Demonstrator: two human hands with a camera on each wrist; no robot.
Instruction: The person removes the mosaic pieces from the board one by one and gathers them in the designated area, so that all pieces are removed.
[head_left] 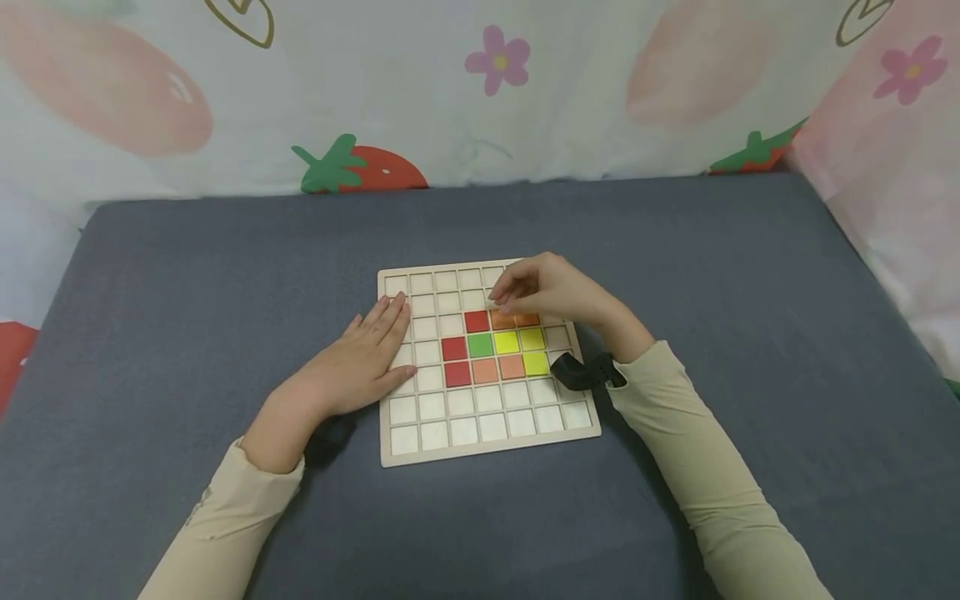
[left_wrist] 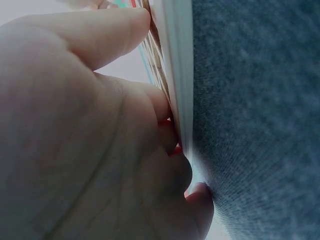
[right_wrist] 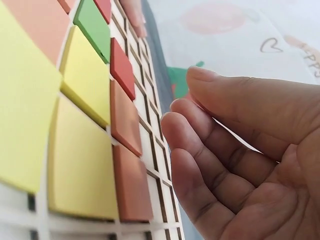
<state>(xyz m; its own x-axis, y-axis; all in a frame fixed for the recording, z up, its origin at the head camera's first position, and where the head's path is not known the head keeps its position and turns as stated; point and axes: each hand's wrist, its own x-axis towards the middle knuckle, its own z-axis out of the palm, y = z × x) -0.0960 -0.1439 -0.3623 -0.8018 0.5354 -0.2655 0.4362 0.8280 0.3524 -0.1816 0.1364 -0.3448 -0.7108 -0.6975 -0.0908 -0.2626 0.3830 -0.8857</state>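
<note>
A wooden grid board [head_left: 491, 452] lies on the grey cloth, with coloured square tiles grouped around its middle. Among them are red tiles [head_left: 453, 348], a green tile [head_left: 480, 345], yellow tiles [head_left: 532, 339], salmon tiles [head_left: 484, 371] and orange tiles [head_left: 527, 319]. My left hand [head_left: 363, 362] rests along the board's left edge, fingers straight and thumb over the frame. Above the orange tiles hovers my right hand [head_left: 551, 287]. In the right wrist view its fingers [right_wrist: 185, 172] are loosely bent, the thumb [right_wrist: 220, 92] apart from them, and nothing shows between.
Dark grey cloth [head_left: 225, 275] covers the table around the board. A pale curtain [head_left: 570, 100] printed with fruit and flowers hangs behind the far edge and at the right. A black device [head_left: 581, 372] on my right wrist overlaps the board's right side.
</note>
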